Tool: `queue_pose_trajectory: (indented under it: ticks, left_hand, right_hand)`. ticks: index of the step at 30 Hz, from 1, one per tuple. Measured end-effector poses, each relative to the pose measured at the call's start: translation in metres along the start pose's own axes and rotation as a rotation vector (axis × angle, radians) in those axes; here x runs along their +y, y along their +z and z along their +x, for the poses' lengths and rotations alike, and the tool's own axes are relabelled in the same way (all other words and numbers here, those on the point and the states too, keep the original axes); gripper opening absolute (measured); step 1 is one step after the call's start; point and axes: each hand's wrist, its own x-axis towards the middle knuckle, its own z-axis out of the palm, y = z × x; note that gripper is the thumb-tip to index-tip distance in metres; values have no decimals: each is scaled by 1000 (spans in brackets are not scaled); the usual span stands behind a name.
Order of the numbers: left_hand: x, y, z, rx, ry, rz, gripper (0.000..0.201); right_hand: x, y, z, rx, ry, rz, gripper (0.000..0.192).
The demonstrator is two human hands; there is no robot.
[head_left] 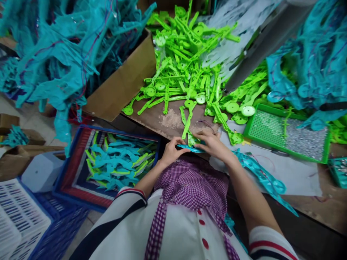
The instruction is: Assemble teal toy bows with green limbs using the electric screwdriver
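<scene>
Close to my waist, at the table's front edge, I hold a turquoise plastic piece [191, 148] between both hands. My left hand [173, 148] pinches its left end, thumb below and fingers above. My right hand [210, 144] is closed around its right end. A bright green plastic part [190, 140] shows just behind the turquoise piece, between my hands; whether the two are joined I cannot tell. Right of my right forearm lies another turquoise piece [261, 173] on a white sheet, with a thin red wire near it.
Bright green arm-shaped parts [187, 54] are heaped at the back. A green tray [287, 133] holds small metal bits. Turquoise parts overflow a cardboard box [127, 79]. At lower left, a blue crate [61, 180] contains turquoise-and-green pieces. A grey post [265, 47] slants over the table.
</scene>
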Motion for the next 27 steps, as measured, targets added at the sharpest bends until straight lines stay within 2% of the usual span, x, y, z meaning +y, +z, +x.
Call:
queue_pose_trajectory:
  ticks: [3,5,7,10,12,14,17,20,22,25,27]
  left_hand:
    - [0,-1,-3,51,27,67,40]
    - [1,-3,-3,94,73,154,36]
    - [3,-6,-3,152,131,276,35]
    - [8,-6,0,263,187,457,41]
    - [13,-1,1,307,211,518,40]
    - [18,5,1,305,237,523,35]
    - [21,12,-1,263,279,503,26]
    - [21,16,-1,223,301,490,20]
    - [24,20,2,200,311,473,18]
    - [33,27,9,205,372,445,16]
    - [42,33,12,221,417,438,16]
  right_hand:
    - [-2,7,-6,75,25,-30,46]
    - [-9,7,-17,190,40,-11,48]
    - [-22,-2,-29,383,78,59,45]
    - [-38,-27,-38,816,159,190,33]
    - [-34,-45,-41,1099,219,233,28]
    - [-10,-58,-52,1225,279,216,28]
    - [54,-68,-95,1152,451,141,30]
    - [127,-79,-162,1127,767,-11,36]
    - [167,-92,-203,1053,1003,-158,40]
    - [208,-113,-238,986,1190,-254,40]
    - [225,-122,-240,931,1187,-279,37]
